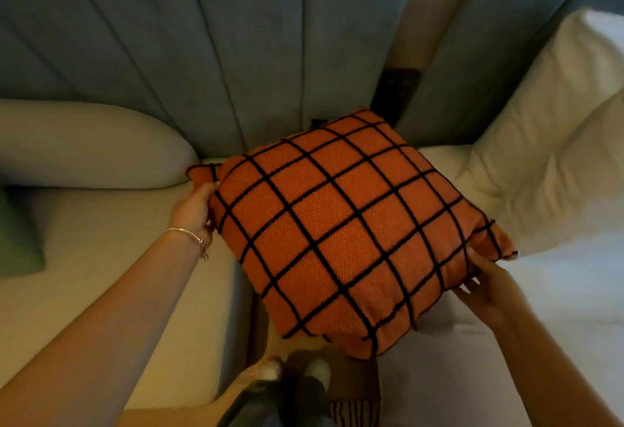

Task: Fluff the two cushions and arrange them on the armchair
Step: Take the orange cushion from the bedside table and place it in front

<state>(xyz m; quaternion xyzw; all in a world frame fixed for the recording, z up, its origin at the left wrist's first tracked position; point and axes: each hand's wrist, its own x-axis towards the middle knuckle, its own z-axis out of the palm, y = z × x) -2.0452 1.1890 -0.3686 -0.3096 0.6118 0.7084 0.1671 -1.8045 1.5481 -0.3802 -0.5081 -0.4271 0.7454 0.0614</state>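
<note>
An orange cushion (341,230) with a black grid pattern is held up in front of me, tilted like a diamond. My left hand (194,212) grips its left edge near the far left corner, a thin bracelet on the wrist. My right hand (486,286) grips the right corner from below. The beige armchair (101,247) lies to the left, with a rounded backrest. A green cushion (17,241) shows only partly at the left edge, lying on the armchair seat.
A bed with white sheets (557,298) and a large white pillow (553,143) fills the right side. A blue padded wall panel (202,38) stands behind. My feet (297,372) stand on the floor in the narrow gap between armchair and bed.
</note>
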